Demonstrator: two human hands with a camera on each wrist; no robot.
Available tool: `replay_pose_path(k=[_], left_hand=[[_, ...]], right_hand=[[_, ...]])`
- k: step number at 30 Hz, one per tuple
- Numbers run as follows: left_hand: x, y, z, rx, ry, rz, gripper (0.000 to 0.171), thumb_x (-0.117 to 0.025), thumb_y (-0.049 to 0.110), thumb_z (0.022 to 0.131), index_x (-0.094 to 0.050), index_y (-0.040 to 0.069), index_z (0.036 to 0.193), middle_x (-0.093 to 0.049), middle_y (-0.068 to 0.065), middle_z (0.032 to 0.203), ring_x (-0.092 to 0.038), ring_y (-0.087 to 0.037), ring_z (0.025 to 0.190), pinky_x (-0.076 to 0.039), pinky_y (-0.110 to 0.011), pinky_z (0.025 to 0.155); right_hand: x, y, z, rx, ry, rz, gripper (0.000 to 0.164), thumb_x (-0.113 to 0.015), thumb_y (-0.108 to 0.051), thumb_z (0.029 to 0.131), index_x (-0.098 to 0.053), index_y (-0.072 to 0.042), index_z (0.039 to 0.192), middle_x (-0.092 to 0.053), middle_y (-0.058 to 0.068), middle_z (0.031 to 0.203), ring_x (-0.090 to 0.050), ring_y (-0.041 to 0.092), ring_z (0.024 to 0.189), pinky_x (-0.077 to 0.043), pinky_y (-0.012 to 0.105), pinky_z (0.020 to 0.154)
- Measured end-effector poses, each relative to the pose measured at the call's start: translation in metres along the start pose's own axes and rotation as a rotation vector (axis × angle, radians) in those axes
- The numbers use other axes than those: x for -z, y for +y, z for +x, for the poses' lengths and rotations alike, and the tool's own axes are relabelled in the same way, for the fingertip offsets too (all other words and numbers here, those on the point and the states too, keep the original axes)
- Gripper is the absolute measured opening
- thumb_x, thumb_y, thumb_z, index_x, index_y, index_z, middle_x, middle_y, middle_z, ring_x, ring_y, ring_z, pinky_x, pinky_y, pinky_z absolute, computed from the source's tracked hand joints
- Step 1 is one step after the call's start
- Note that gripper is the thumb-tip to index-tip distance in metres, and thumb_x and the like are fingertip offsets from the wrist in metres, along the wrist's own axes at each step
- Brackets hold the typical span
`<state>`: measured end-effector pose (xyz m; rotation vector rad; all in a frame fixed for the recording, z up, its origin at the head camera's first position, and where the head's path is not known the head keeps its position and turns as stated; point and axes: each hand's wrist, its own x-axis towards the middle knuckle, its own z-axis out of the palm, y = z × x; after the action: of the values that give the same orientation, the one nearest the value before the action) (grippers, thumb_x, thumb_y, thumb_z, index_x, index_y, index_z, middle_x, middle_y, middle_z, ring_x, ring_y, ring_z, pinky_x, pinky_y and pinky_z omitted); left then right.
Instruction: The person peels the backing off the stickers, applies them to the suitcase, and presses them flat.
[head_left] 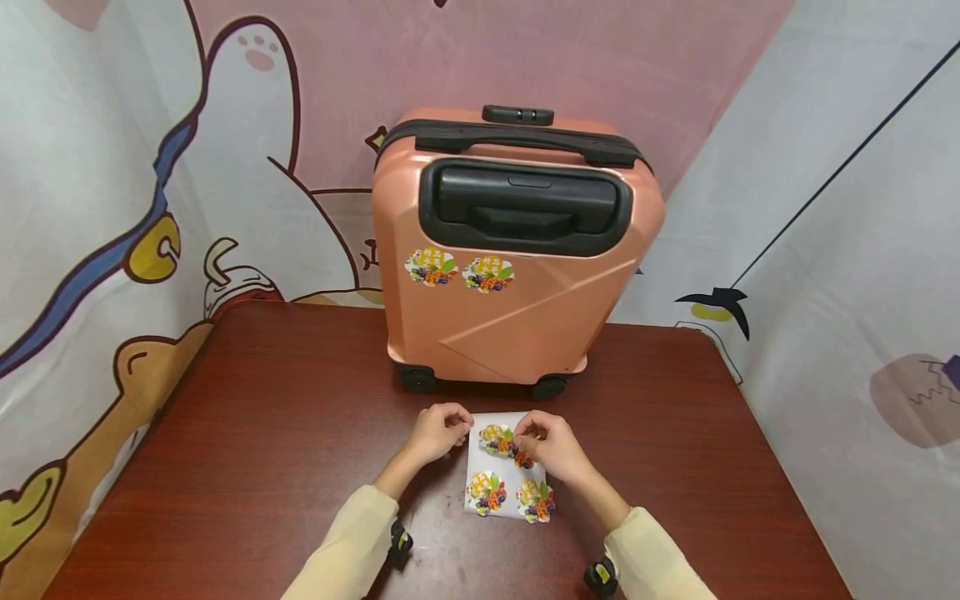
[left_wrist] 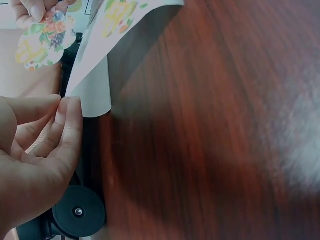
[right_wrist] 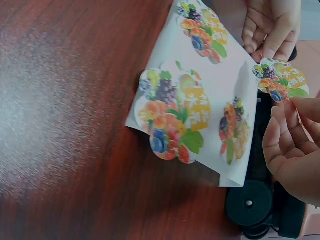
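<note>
My left hand (head_left: pixel 438 432) pinches the upper left corner of a white sticker sheet (head_left: pixel 480 463), which lifts and bends off the table in the left wrist view. My right hand (head_left: pixel 555 448) pinches the edge of a fruit sticker (right_wrist: pixel 282 80) between thumb and fingers. That sticker, scalloped, with yellow lettering and colourful fruit, hangs over the sheet's top edge, away from the sheet's surface. Three like stickers lie on the sheet, among them a lower left sticker (head_left: pixel 486 493) and a lower right sticker (head_left: pixel 536 501).
An orange suitcase (head_left: pixel 510 325) with black handles stands upright behind the sheet. Two matching stickers (head_left: pixel 431 267) are on its front, side by side at the left. The reddish-brown table (head_left: pixel 285 433) is backed by a cartoon-printed cloth (head_left: pixel 585 58).
</note>
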<state>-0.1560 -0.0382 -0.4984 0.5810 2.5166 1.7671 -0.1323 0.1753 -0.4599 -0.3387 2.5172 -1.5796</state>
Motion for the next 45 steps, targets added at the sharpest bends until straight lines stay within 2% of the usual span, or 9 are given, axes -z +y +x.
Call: replay_pose_path(k=[4, 6, 10, 17, 26, 30, 35, 40, 45], left_hand=[[0.004, 0.005, 0.002, 0.020, -0.011, 0.010, 0.004, -0.062, 0.004, 0.083, -0.064, 0.001, 0.081, -0.061, -0.007, 0.064, -0.059, -0.014, 0.052, -0.048, -0.023, 0.047], [0.007, 0.015, 0.002, 0.066, -0.024, 0.024, 0.003, -0.062, 0.000, 0.081, -0.064, -0.003, 0.083, -0.061, -0.011, 0.067, -0.061, -0.023, 0.055, -0.049, -0.024, 0.050], [0.009, 0.022, 0.007, 0.063, -0.057, 0.034, 0.008, -0.060, -0.003, 0.082, -0.063, -0.005, 0.090, -0.063, -0.013, 0.074, -0.063, -0.032, 0.063, -0.049, -0.022, 0.053], [0.014, 0.039, 0.013, 0.012, -0.076, 0.057, 0.011, -0.063, 0.000, 0.081, -0.063, -0.002, 0.092, -0.065, -0.007, 0.082, -0.062, -0.018, 0.074, -0.049, -0.024, 0.066], [0.017, 0.055, 0.022, -0.065, 0.007, 0.065, 0.005, -0.067, 0.002, 0.079, -0.063, 0.002, 0.083, -0.064, -0.003, 0.075, -0.059, -0.013, 0.069, -0.048, -0.023, 0.062], [0.020, 0.063, 0.026, -0.079, 0.034, 0.085, 0.005, -0.067, 0.001, 0.079, -0.063, 0.001, 0.080, -0.064, -0.003, 0.073, -0.059, -0.013, 0.068, -0.048, -0.022, 0.062], [0.023, 0.073, 0.030, -0.086, 0.067, 0.085, 0.004, -0.067, 0.002, 0.080, -0.063, 0.001, 0.080, -0.064, -0.003, 0.074, -0.059, -0.014, 0.070, -0.049, -0.023, 0.063], [0.025, 0.084, 0.037, -0.081, 0.124, 0.078, 0.004, -0.067, 0.002, 0.080, -0.063, 0.003, 0.080, -0.063, -0.002, 0.075, -0.059, -0.015, 0.071, -0.049, -0.026, 0.066], [0.028, 0.097, 0.043, -0.095, 0.180, 0.093, 0.004, -0.066, 0.003, 0.080, -0.063, 0.005, 0.081, -0.062, -0.002, 0.074, -0.058, -0.014, 0.070, -0.049, -0.026, 0.066]], right_hand=[[0.005, -0.015, -0.001, 0.014, -0.010, 0.015, 0.005, -0.063, 0.009, 0.078, -0.059, 0.006, 0.078, -0.058, 0.019, 0.070, -0.051, 0.019, 0.059, -0.042, 0.023, 0.051], [0.008, -0.026, -0.002, 0.022, -0.010, 0.016, 0.004, -0.062, 0.009, 0.078, -0.058, 0.008, 0.078, -0.058, 0.021, 0.071, -0.052, 0.020, 0.061, -0.042, 0.023, 0.052], [0.013, -0.045, -0.004, 0.026, -0.004, -0.005, 0.004, -0.061, 0.009, 0.079, -0.057, 0.011, 0.080, -0.059, 0.023, 0.074, -0.052, 0.019, 0.062, -0.043, 0.023, 0.054], [0.020, -0.053, 0.002, 0.070, 0.034, -0.004, 0.006, -0.060, 0.013, 0.077, -0.058, 0.008, 0.080, -0.058, 0.023, 0.074, -0.052, 0.019, 0.061, -0.041, 0.022, 0.053], [0.027, -0.039, 0.019, 0.102, 0.073, 0.013, 0.006, -0.063, 0.008, 0.079, -0.060, 0.002, 0.080, -0.060, 0.011, 0.070, -0.054, 0.015, 0.061, -0.043, 0.022, 0.053], [0.029, -0.053, 0.017, 0.114, 0.076, 0.026, 0.006, -0.061, 0.011, 0.078, -0.058, 0.006, 0.079, -0.059, 0.017, 0.070, -0.053, 0.015, 0.061, -0.042, 0.022, 0.053], [0.033, -0.080, 0.014, 0.129, 0.081, 0.010, 0.004, -0.059, 0.013, 0.078, -0.056, 0.011, 0.079, -0.059, 0.025, 0.073, -0.057, 0.026, 0.064, -0.046, 0.024, 0.055], [0.037, -0.091, 0.017, 0.150, 0.113, -0.003, 0.004, -0.059, 0.013, 0.078, -0.056, 0.011, 0.080, -0.059, 0.026, 0.073, -0.057, 0.030, 0.064, -0.047, 0.025, 0.055], [0.041, -0.088, 0.026, 0.166, 0.178, 0.037, 0.011, -0.061, 0.011, 0.078, -0.057, 0.001, 0.076, -0.060, 0.021, 0.071, -0.057, 0.025, 0.062, -0.046, 0.024, 0.054]])
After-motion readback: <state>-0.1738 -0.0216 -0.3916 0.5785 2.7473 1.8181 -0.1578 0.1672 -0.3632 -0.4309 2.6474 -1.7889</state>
